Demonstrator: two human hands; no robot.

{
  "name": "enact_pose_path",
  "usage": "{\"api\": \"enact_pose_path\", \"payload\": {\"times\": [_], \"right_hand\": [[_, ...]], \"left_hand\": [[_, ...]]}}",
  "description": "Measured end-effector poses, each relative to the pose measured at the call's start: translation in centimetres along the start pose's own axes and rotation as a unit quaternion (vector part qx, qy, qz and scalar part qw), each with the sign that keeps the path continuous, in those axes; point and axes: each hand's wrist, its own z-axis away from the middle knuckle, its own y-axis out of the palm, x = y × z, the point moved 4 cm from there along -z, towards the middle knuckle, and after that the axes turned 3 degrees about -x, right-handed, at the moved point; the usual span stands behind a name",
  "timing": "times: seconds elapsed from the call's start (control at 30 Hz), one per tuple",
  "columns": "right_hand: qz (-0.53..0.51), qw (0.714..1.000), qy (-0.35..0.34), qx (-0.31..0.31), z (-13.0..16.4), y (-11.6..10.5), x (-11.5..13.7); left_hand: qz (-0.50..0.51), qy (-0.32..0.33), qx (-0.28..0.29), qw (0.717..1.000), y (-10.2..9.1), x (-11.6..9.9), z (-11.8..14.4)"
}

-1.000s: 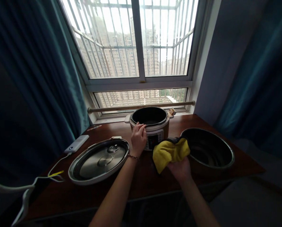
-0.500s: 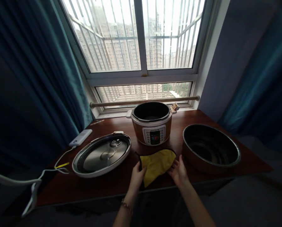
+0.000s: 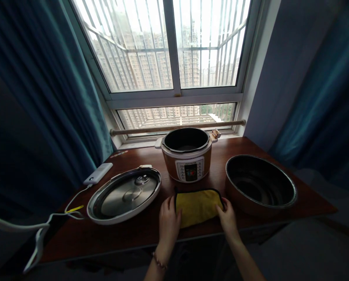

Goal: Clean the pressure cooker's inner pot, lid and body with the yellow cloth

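Observation:
A yellow cloth with a dark edge is stretched out flat near the table's front edge. My left hand has its left side between thumb and fingers. At the cloth's right side, my right hand pinches the border. Just behind the cloth stands a pressure cooker body with its top open and a control panel in front. Left of my left hand lies the cooker's lid, its metal inner side facing up. The dark inner pot sits to the right of my right hand.
A white power bank lies at the table's left edge, with a white cable and a yellow tie beside it. A barred window rises behind the wooden table. Blue curtains hang on both sides.
The cloth went from slanted and partly folded to spread more level. My right hand shifted from an open-fingered touch under the cloth to a pinch on its right edge; my left hand turned over its left side.

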Motion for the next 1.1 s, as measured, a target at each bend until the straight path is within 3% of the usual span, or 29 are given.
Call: {"api": "enact_pose_path", "payload": {"times": [0.07,0.2,0.27,0.37,0.47,0.53,0.6,0.7,0.77,0.87,0.97,1.1], "right_hand": [[0.058,0.998,-0.015,0.004,0.1,-0.4,0.0],[0.131,0.990,-0.048,0.014,0.1,-0.8,0.9],[0.102,0.993,-0.048,0.026,0.1,-0.8,1.4],[-0.035,0.997,0.019,0.064,0.2,-0.6,1.9],[-0.190,0.966,0.133,0.113,0.6,-0.5,1.8],[-0.219,0.952,0.168,0.132,0.8,-0.8,1.5],[-0.161,0.967,0.151,0.124,0.7,-1.4,1.1],[0.025,0.996,0.052,0.074,0.6,-2.3,0.7],[0.126,0.990,-0.017,0.056,0.8,-2.3,0.7],[0.192,0.978,-0.053,0.061,1.1,-1.6,0.9],[0.194,0.974,-0.067,0.096,1.3,-0.7,1.6],[0.154,0.968,-0.157,0.123,1.6,-0.1,3.6]], "left_hand": [[-0.056,-0.006,0.008,0.998,-0.1,-0.4,0.5],[-0.079,-0.100,0.075,0.989,0.1,0.5,0.9],[-0.011,-0.148,0.117,0.982,0.4,1.2,0.7],[0.159,-0.194,0.118,0.961,0.3,2.0,0.1],[0.333,-0.229,0.092,0.910,-0.5,2.7,0.0],[0.384,-0.260,0.101,0.880,-0.9,3.5,0.5],[0.376,-0.287,0.132,0.871,-1.3,4.4,1.3],[0.352,-0.299,0.187,0.867,-1.5,5.2,2.7],[0.337,-0.286,0.193,0.876,-1.8,5.0,3.3],[0.243,-0.242,0.169,0.924,-2.2,4.1,3.8],[0.130,-0.198,0.160,0.958,-2.4,2.9,3.9],[0.110,-0.152,0.111,0.976,-2.4,2.1,3.1]]}}
